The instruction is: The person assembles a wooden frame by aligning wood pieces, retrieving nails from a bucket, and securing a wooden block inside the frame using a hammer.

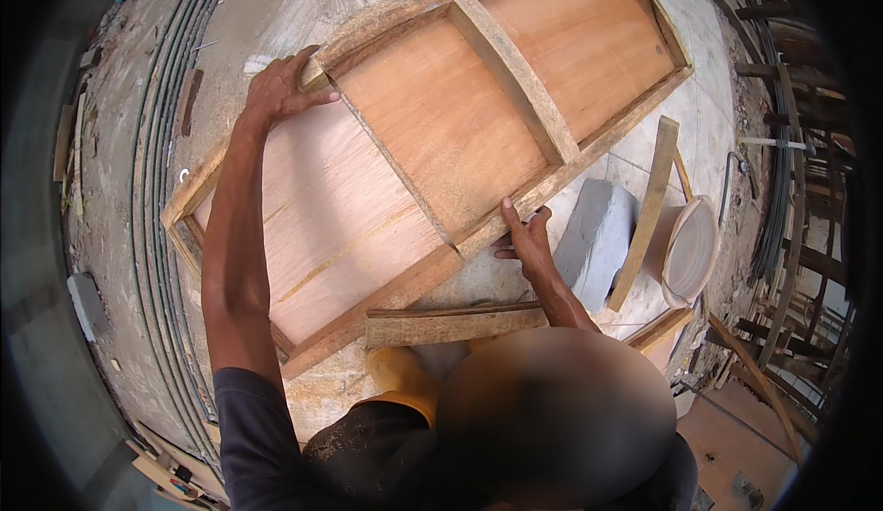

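Observation:
A plywood panel [418, 111] edged with timber, with a crosspiece [515, 79] across it, slants up to the right. Its near end meets a second framed panel [331, 207] of paler, pinkish plywood; whether it overlaps or just abuts that panel, I cannot tell. My left hand [279, 90] is closed round the far near-end corner of the first panel's frame, thumb inward over the plywood. At the near side rail, my right hand [531, 242] pinches the frame's edge, its thumb on top and its other fingers lower, partly hidden.
A short timber piece [451, 324] lies before my yellow boot [400, 384]. To the right are a grey block [596, 240], a leaning timber strip [651, 203] and a bucket [692, 252]. Long rods [154, 143] run along the left; scrap timber [791, 143] clutters the far right.

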`<state>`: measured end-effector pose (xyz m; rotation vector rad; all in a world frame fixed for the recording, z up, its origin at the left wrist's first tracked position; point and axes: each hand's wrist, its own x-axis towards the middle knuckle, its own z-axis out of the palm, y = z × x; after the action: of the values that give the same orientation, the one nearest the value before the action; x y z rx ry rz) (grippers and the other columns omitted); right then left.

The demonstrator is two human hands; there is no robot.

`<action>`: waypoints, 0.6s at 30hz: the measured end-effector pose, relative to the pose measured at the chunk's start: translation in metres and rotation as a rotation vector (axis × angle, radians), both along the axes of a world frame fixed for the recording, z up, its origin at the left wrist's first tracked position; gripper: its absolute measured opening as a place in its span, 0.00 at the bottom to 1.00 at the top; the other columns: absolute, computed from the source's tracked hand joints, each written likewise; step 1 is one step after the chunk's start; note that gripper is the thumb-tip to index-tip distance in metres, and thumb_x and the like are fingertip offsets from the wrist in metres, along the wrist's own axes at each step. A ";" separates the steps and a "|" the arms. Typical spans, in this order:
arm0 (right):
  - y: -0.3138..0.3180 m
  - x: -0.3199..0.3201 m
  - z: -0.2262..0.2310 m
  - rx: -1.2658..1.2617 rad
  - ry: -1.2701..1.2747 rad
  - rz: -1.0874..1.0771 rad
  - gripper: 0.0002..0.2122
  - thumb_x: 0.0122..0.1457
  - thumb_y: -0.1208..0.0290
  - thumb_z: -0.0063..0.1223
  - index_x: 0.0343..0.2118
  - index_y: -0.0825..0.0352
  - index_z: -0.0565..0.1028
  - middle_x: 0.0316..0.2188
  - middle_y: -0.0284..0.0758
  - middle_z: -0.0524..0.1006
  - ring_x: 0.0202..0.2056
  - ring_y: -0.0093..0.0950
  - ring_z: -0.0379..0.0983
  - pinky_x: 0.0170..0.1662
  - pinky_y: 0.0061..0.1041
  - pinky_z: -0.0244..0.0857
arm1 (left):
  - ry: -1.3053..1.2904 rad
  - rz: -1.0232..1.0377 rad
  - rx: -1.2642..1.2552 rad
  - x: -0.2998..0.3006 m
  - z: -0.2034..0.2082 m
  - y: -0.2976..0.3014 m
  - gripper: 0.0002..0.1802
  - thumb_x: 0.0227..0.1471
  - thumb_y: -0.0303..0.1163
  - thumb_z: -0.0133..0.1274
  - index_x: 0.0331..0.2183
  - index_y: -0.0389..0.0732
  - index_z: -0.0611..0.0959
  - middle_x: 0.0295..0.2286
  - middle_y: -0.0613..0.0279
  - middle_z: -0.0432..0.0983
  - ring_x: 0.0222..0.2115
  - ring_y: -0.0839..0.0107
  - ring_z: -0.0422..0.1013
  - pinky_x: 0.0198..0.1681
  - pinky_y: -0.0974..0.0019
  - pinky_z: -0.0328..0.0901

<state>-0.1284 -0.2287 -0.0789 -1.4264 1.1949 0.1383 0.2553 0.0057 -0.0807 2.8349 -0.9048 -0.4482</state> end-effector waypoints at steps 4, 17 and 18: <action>-0.009 -0.001 -0.006 0.022 0.017 -0.106 0.41 0.60 0.45 0.59 0.56 0.72 0.46 0.39 0.49 0.76 0.26 0.31 0.80 0.24 0.26 0.78 | -0.091 0.107 -0.238 -0.001 -0.004 -0.036 0.47 0.36 0.62 0.70 0.54 0.44 0.79 0.38 0.53 0.81 0.44 0.52 0.76 0.50 0.52 0.69; -0.021 -0.010 -0.044 -0.009 -0.129 0.004 0.50 0.59 0.64 0.64 0.60 0.84 0.30 0.51 0.59 0.65 0.42 0.36 0.78 0.28 0.27 0.80 | -0.367 0.011 -0.134 -0.005 0.028 -0.057 0.27 0.48 0.56 0.65 0.30 0.41 0.77 0.22 0.56 0.72 0.28 0.58 0.71 0.32 0.53 0.65; -0.019 -0.003 -0.036 0.076 -0.197 -0.034 0.52 0.59 0.65 0.64 0.61 0.84 0.26 0.52 0.60 0.65 0.42 0.35 0.78 0.29 0.27 0.80 | -0.425 -0.012 -0.145 -0.006 0.050 -0.054 0.27 0.48 0.56 0.65 0.30 0.41 0.76 0.22 0.57 0.71 0.27 0.59 0.70 0.31 0.54 0.64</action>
<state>-0.1313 -0.2479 -0.1152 -1.3205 1.0409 0.0188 0.2490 -0.0483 -0.0306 2.8352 -0.9715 0.2244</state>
